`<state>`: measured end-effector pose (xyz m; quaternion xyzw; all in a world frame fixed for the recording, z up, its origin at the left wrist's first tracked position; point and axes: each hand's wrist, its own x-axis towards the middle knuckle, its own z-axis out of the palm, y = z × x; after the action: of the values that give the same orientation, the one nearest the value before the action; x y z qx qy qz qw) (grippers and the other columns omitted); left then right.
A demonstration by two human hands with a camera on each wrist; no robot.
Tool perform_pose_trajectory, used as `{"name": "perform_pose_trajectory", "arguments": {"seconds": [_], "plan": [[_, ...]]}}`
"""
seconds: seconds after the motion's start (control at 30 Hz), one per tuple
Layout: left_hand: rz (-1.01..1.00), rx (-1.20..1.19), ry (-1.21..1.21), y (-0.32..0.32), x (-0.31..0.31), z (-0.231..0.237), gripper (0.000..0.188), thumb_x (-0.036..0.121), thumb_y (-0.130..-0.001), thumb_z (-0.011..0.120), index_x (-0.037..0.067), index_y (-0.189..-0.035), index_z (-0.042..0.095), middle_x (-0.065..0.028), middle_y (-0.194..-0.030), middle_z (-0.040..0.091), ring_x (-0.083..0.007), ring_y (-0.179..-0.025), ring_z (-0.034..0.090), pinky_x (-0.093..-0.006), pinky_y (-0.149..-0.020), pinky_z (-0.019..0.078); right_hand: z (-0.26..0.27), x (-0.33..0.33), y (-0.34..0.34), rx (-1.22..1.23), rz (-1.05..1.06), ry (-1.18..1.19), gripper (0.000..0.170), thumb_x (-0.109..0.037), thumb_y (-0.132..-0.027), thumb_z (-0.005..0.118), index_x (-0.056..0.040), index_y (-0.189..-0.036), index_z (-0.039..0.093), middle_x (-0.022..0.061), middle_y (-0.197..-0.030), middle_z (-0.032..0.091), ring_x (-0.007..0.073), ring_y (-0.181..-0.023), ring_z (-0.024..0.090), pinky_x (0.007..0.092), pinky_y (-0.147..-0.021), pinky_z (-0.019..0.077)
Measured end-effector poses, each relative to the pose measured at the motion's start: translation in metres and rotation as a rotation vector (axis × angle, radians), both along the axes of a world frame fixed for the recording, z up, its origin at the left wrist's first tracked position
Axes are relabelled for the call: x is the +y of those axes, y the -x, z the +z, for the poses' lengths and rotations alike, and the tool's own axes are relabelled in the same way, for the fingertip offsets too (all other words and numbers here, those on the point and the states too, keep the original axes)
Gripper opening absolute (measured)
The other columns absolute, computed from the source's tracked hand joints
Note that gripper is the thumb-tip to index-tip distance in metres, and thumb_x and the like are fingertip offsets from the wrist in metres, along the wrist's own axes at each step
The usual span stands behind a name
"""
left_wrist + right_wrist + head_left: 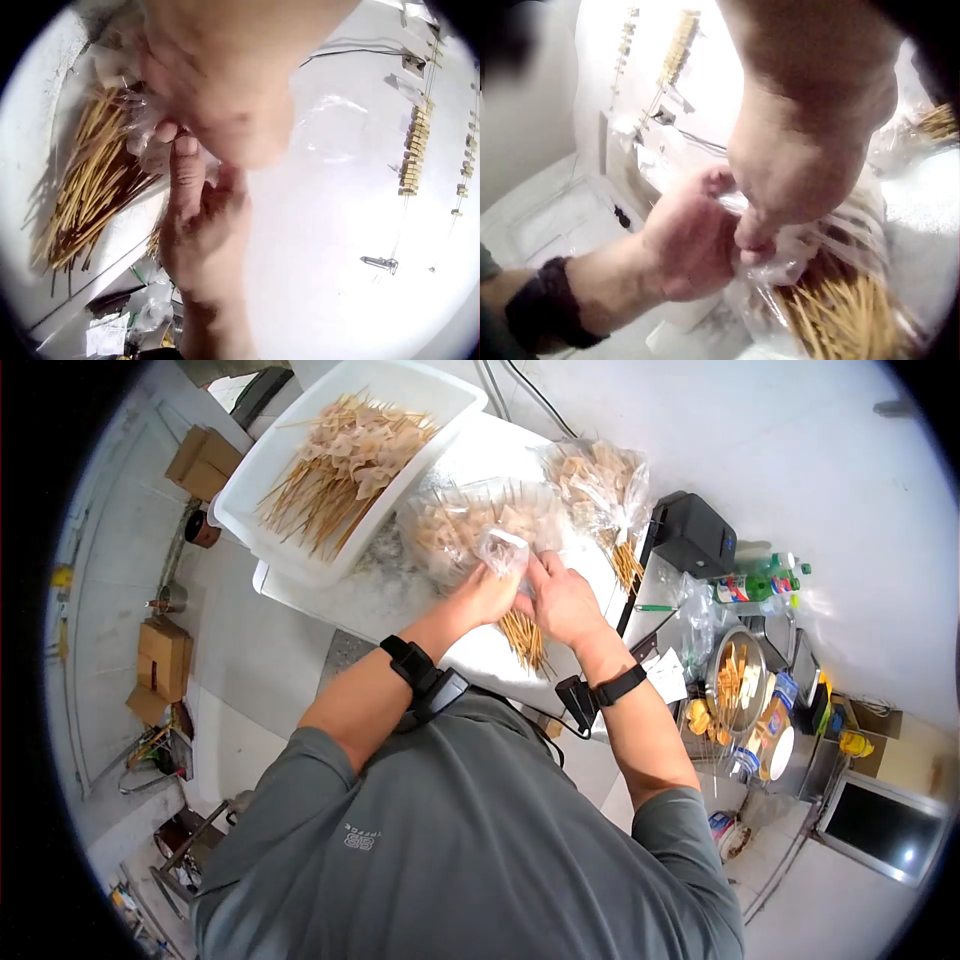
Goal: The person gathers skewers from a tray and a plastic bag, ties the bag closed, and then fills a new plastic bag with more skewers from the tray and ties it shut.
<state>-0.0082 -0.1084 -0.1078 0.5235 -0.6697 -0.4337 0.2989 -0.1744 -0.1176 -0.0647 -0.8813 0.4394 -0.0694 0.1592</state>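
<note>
A clear plastic bag (440,530) of skewered pale, thin pieces lies on the white work surface in front of the person. Its gathered mouth is pinched by the left hand (490,595) and the right hand (562,603), which meet over it. Bare stick ends (522,638) poke out below the hands, and the left wrist view has these sticks (94,187) fanned beside the fingers. Crumpled plastic (780,270) shows under the fingertips in the right wrist view. The hands partly hide the bag's neck.
A white tub (235,510) of loose skewers stands at the back left. Another bag of skewers (600,475) lies to the right, near a black box-shaped device (695,535). Green bottles (755,588) and a metal bowl (718,670) with food sit further right.
</note>
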Motion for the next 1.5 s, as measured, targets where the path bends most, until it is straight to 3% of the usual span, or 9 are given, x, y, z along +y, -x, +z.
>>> {"name": "perform_pose_trajectory", "arguments": {"seconds": [0.1,0.3,0.53,0.77,0.97,1.03,1.17,1.27,1.5], "plan": [[0.117,0.012,-0.076,0.001,-0.002,0.031,0.049,0.036,-0.096,0.045,-0.003,-0.125,0.05,-0.0253,-0.119,0.059,-0.0352,-0.112,0.059,-0.0439,-0.089,0.0476,-0.015,-0.003,0.005,0.117,0.008,-0.016,0.042,-0.03,-0.091,0.058,-0.0052,-0.125,0.053,0.0174,-0.106,0.058,0.0374,-0.09,0.062,0.0452,-0.077,0.0524],[0.095,-0.036,0.043,-0.006,0.009,0.014,0.052,0.019,-0.081,0.063,-0.001,-0.125,0.046,-0.0235,-0.111,0.061,-0.0385,-0.102,0.06,-0.0449,-0.089,0.0476,-0.023,-0.019,0.008,-0.336,-0.021,-0.204,0.029,-0.027,-0.096,0.051,-0.0006,-0.102,0.061,0.0214,-0.098,0.06,0.0419,-0.089,0.06,0.047,-0.08,0.0492],[0.091,-0.371,0.657,-0.001,0.012,0.0,0.04,0.007,-0.081,0.058,0.003,-0.12,0.053,-0.0134,-0.103,0.056,-0.0333,-0.101,0.056,-0.0423,-0.092,0.043,0.009,-0.025,-0.002,0.117,-0.016,-0.339,0.039,-0.032,-0.096,0.047,0.0036,-0.098,0.063,0.0243,-0.101,0.063,0.0406,-0.096,0.061,0.0454,-0.085,0.0479],[0.072,-0.481,0.591,-0.002,0.012,0.009,0.019,0.008,-0.08,0.057,0.004,-0.096,0.066,-0.0093,-0.102,0.056,-0.0334,-0.103,0.055,-0.0421,-0.089,0.0431,0.013,-0.02,-0.001,0.294,0.141,0.005,0.027,-0.026,-0.09,0.051,-0.0025,-0.096,0.062,0.0189,-0.104,0.066,0.0328,-0.093,0.066,0.0434,-0.084,0.0493],[0.058,-0.261,0.368,-0.004,-0.003,-0.017,0.012,0.005,-0.08,0.058,0.0,-0.09,0.063,-0.0132,-0.093,0.063,-0.0315,-0.088,0.061,-0.0407,-0.083,0.0469,-0.001,-0.006,0.003,0.282,0.048,0.125,0.024,-0.021,-0.085,0.058,-0.0058,-0.103,0.061,0.0149,-0.111,0.064,0.0292,-0.087,0.067,0.0419,-0.083,0.0473],[0.105,0.225,0.072,-0.004,-0.01,-0.037,0.02,0.002,-0.079,0.059,-0.001,-0.099,0.059,-0.0162,-0.092,0.066,-0.024,-0.082,0.064,-0.0342,-0.078,0.0484,-0.003,-0.002,0.005,0.287,0.031,0.146,0.025,-0.021,-0.084,0.059,-0.0063,-0.105,0.061,0.0144,-0.111,0.063,0.0287,-0.085,0.067,0.0419,-0.083,0.0467],[0.033,0.535,-0.038,-0.012,-0.01,-0.021,0.029,-0.001,-0.079,0.059,-0.003,-0.108,0.054,-0.016,-0.093,0.065,-0.0176,-0.085,0.063,-0.0296,-0.075,0.0486,-0.007,-0.006,0.009,0.061,-0.021,0.028,0.022,-0.018,-0.084,0.059,-0.0048,-0.102,0.062,0.0151,-0.105,0.062,0.0322,-0.091,0.062,0.0434,-0.084,0.0458],[-0.018,0.438,-0.28,-0.019,-0.01,-0.009,0.034,-0.001,-0.079,0.059,-0.002,-0.112,0.051,-0.0153,-0.092,0.065,-0.0209,-0.087,0.064,-0.0322,-0.079,0.0492,-0.016,-0.011,0.013,-0.164,-0.032,-0.159,0.02,-0.017,-0.085,0.058,-0.0027,-0.098,0.062,0.0164,-0.102,0.06,0.0355,-0.097,0.059,0.045,-0.086,0.0452],[0.018,-0.16,0.306,-0.012,0.011,0.016,0.047,0.001,-0.076,0.068,0.0,-0.12,0.051,-0.0155,-0.116,0.054,-0.0304,-0.098,0.06,-0.0372,-0.084,0.0501,-0.003,-0.018,0.018,-0.065,0.083,-0.251,0.021,-0.019,-0.087,0.054,-0.0007,-0.093,0.063,0.0163,-0.102,0.06,0.0356,-0.101,0.058,0.0458,-0.088,0.0435]]}}
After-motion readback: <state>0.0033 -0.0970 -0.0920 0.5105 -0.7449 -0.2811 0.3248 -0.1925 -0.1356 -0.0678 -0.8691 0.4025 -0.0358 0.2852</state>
